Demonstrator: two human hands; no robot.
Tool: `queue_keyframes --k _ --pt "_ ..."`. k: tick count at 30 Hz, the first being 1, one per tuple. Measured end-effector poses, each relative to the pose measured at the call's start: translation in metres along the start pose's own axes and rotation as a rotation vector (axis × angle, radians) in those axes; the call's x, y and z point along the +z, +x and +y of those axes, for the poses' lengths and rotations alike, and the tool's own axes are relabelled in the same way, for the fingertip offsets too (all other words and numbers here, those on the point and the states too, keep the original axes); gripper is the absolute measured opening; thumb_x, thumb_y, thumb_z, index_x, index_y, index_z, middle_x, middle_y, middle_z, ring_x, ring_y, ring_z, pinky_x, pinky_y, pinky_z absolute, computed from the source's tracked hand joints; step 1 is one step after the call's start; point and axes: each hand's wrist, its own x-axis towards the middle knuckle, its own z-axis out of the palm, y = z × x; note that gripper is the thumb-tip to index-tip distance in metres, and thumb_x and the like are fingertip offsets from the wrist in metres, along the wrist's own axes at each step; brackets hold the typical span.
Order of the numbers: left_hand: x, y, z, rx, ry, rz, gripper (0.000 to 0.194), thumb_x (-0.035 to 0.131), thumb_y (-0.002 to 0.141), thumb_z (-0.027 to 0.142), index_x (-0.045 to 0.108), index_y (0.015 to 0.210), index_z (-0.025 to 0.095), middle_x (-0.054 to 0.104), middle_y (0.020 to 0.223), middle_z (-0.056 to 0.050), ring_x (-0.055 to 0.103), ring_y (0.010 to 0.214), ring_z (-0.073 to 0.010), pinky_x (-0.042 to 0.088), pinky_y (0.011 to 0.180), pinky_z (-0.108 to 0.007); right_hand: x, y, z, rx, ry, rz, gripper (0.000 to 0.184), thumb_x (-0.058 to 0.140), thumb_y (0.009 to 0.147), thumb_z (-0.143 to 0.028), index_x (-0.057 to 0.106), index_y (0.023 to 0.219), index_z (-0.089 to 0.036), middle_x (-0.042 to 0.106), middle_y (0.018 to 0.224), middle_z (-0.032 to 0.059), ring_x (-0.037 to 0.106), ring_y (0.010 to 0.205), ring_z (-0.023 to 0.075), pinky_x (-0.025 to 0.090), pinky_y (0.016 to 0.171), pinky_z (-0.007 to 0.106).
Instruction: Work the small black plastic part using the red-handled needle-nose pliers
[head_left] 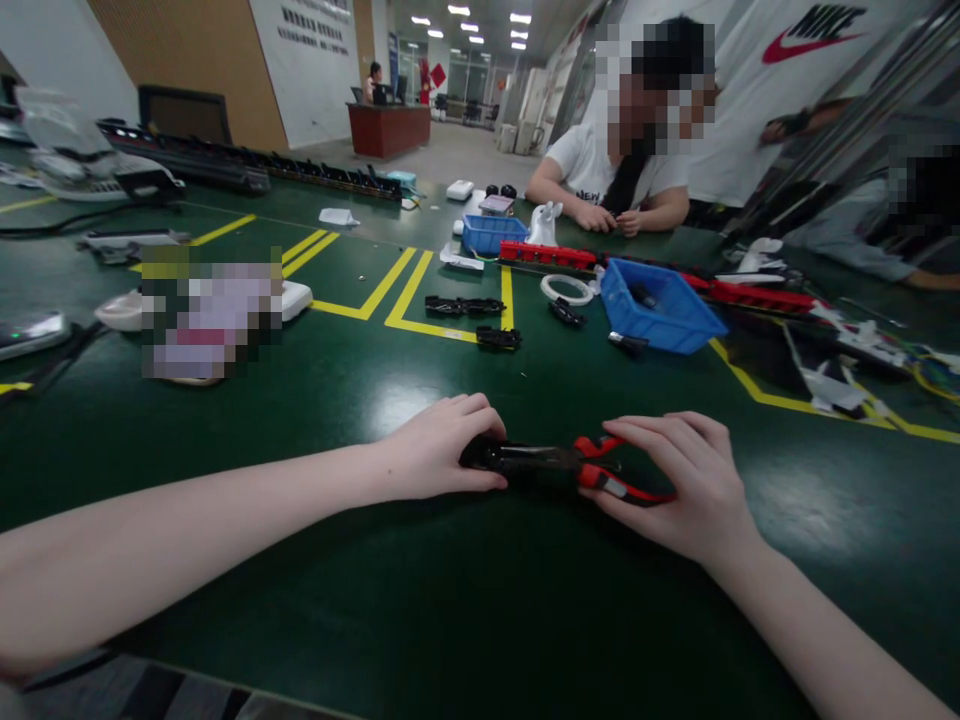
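Pliers (589, 474): your right hand (697, 490) gripped them, handles (626, 491) spread, over the table (337, 600). Black part (480, 455): your left hand (431, 450) pinched it at their nose (529, 457). Hazard: a loose bite might have slipped, nipping that hand.

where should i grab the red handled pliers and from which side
Probably best by the red handles, coming from the person's right. The pliers are held crosswise, their handles spread apart toward the right hand, so both could be squeezed together; the dark nose points left, at the black part in the left hand.
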Motion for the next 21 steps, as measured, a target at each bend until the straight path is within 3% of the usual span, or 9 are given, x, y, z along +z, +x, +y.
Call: queue_keyframes --k 8,21 --pt "0.005 -0.004 -0.004 0.067 -0.026 0.024 0.048 0.068 0.084 0.033 0.053 0.127 0.02 0.052 0.112 -0.006 0.058 0.097 -0.0187 0.051 0.083 -0.033 -0.001 0.001 -0.006 -0.047 -0.018 -0.006 0.044 0.072 0.077 -0.042 0.057 0.111 -0.018 0.071 0.098 0.0103 0.066 0.084 0.0251 0.04 0.085 0.045" --pt "0.002 -0.004 0.0 0.045 -0.015 -0.014 0.041 0.067 0.084 0.032 0.053 0.121 0.021 0.051 0.112 -0.005 0.059 0.094 -0.018 0.052 0.08 -0.031 -0.002 0.005 -0.012 -0.063 0.005 -0.043 0.041 0.069 0.078 -0.043 0.056 0.106 -0.017 0.071 0.093 0.0089 0.066 0.079 0.024 0.039 0.082 0.044"
